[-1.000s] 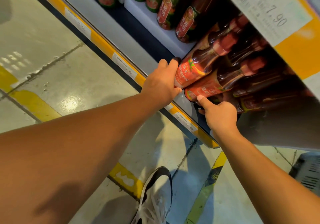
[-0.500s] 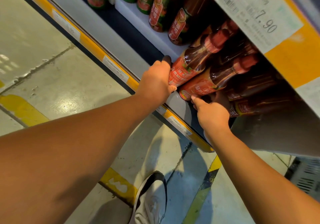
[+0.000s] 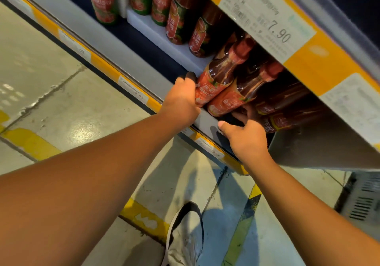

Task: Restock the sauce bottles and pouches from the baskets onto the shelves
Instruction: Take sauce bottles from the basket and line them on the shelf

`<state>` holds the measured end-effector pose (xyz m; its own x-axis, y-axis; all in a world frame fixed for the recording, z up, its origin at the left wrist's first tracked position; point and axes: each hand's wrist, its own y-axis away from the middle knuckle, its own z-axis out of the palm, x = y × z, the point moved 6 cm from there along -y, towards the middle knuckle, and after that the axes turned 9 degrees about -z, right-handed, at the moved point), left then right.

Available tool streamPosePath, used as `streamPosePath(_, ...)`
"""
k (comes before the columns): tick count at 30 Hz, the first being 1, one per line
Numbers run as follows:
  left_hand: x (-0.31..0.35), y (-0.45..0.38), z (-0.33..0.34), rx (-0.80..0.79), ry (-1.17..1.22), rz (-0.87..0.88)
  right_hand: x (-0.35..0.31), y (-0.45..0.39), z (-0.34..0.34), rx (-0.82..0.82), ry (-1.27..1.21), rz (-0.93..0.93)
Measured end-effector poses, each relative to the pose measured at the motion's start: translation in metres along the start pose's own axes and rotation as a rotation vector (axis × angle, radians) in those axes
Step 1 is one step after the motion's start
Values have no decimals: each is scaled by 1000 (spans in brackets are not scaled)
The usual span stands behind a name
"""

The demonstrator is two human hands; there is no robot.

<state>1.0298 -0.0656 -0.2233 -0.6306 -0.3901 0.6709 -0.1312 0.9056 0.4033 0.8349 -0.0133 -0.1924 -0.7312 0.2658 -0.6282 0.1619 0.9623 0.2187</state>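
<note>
1. Head view looks down at a store shelf (image 3: 207, 121) that runs from 10 o'clock to 4 o'clock across the picture.
2. The left hand (image 3: 181, 99) is at the centre and wraps around the base of a sauce bottle (image 3: 218, 80) with an orange label; its fingers curl over the far side of the bottle and the grip is closed on it.
3. This bottle stands at the front edge of the shelf, and its red cap points toward 1 o'clock.
4. A second bottle (image 3: 240, 97) with the same label stands just beside it, at 4 o'clock from it, touching it.
5. The right hand (image 3: 244, 136) is at 4 o'clock from the left hand; its thumb lies on the grey shelf front, and its fingers reach under the second bottle into the dark shelf. I cannot tell whether these fingers hold anything.
6. More dark bottles (image 3: 281, 119) are behind the right hand, in shadow.
7. Green-labelled bottles (image 3: 102, 4) stand at 11 o'clock, on a white block (image 3: 156, 33).
8. A price tag (image 3: 267, 16) with 7.90 hangs on the upper shelf edge at 1 o'clock.
9. A shoe (image 3: 183, 237) stands on the floor at 6 o'clock, and a grey basket (image 3: 364, 200) is at 4 o'clock, at the edge.
</note>
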Motion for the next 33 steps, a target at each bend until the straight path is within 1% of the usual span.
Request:
streamPosePath(2, 0, 12, -9, 35, 5, 16, 3, 17, -4, -28, -76, 0)
streamPosePath(5, 3, 37, -27, 92, -23, 49, 6, 50, -25, -91, -39, -13)
streamPosePath(7, 8, 62, -38, 81, -11, 104, 4, 76, -49, -162, 27, -40)
streamPosePath(10, 20, 117, -45, -44, 88, 203, -5, 125, -106, -219, 169, -71)
streamPosePath(13, 38, 183, -38, -225, 74, 263, -13, 188, -168, -268, 291, -46)
streamPosePath(14, 48, 204, -34, -281, 48, 285, -16, 210, -189, -260, 314, -24)
streamPosePath(17, 94, 271, -17, -436, -64, 429, -18, 276, -247, -91, 288, 73)
streamPosePath(19, 126, 311, -6, -533, -130, 542, -15, 309, -273, 43, 194, 117)
streamPosePath(21, 156, 342, 8, -596, -193, 625, -4, 339, -292, 144, 100, 169)
streamPosePath(23, 187, 363, 22, -608, -249, 661, 14, 367, -307, 240, 26, 202)
streamPosePath(25, 223, 381, 43, -585, -301, 698, 42, 390, -323, 324, -39, 224)
streamPosePath(28, 280, 417, 88, -617, -362, 776, 89, 413, -358, 389, -119, 240)
streamPosePath(31, 351, 459, 132, -597, -473, 895, 140, 431, -420, 454, -121, 267)
streamPosePath(33, 404, 483, 153, -581, -479, 877, 163, 445, -470, 489, -128, 273)
